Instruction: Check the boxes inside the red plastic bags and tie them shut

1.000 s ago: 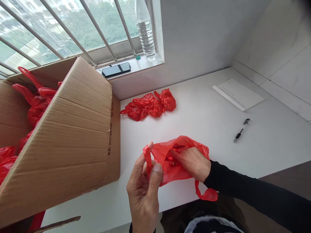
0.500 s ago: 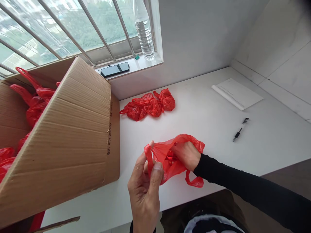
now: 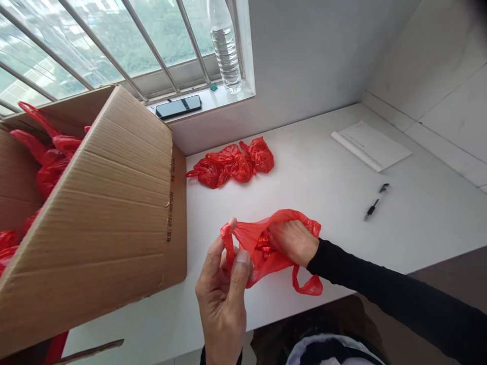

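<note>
A thin red plastic bag (image 3: 262,230) lies spread over the white table near its front edge. My left hand (image 3: 224,294) grips the bag's left side, with one handle looped over its fingers. Inside the bag's mouth is my right hand (image 3: 294,242); its fingers are hidden by the bag, so what they hold does not show. Small shiny red wrapped packets (image 3: 264,243) with gold print show in the bag just left of the right fingers. The bag's other handle hangs loose below the right wrist.
Several knotted red bags (image 3: 238,162) sit along the wall. A cardboard box (image 3: 125,203) with more red bags stands at left. A phone (image 3: 178,107) and water bottle (image 3: 226,56) rest on the windowsill. Paper (image 3: 373,146) and a pen (image 3: 376,202) lie at right.
My left hand has moved slightly left with the bag's handle. The right hand stays inside the bag, and a little more of the packets shows.
</note>
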`<state>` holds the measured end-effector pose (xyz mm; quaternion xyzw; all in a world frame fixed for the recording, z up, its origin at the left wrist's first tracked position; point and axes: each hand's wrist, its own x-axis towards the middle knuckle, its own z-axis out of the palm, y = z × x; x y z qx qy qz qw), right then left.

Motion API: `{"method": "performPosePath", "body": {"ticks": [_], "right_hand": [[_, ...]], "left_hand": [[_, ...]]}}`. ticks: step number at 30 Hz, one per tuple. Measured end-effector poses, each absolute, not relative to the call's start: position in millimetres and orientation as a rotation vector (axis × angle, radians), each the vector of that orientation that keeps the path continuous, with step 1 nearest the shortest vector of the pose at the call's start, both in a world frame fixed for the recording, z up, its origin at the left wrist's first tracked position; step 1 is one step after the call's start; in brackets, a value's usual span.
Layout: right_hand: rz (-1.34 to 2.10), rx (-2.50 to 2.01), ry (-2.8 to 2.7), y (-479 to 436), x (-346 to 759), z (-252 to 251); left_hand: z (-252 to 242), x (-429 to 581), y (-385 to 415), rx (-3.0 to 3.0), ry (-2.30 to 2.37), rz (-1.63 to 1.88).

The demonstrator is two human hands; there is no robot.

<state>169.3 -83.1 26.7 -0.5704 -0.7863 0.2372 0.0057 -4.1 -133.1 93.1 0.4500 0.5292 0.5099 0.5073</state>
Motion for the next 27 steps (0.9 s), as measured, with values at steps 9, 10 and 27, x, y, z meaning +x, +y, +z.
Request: {"method": "performPosePath", "body": {"ticks": [9, 10, 27], "right_hand": [[0.825, -1.726, -2.472, -78.6, 162.2, 22.0], [0.821, -1.722, -2.467, -78.9, 162.8, 22.5], [0.649, -1.841, -2.352, -80.6, 168.1, 21.4]], "left_hand": [[92.2, -1.6, -132.4, 1.116, 1.309, 1.213], [92.5, -1.6, -132.4, 1.113, 1.316, 1.221], [95.9, 0.5, -131.7, 1.081, 1.289, 1.212]]}}
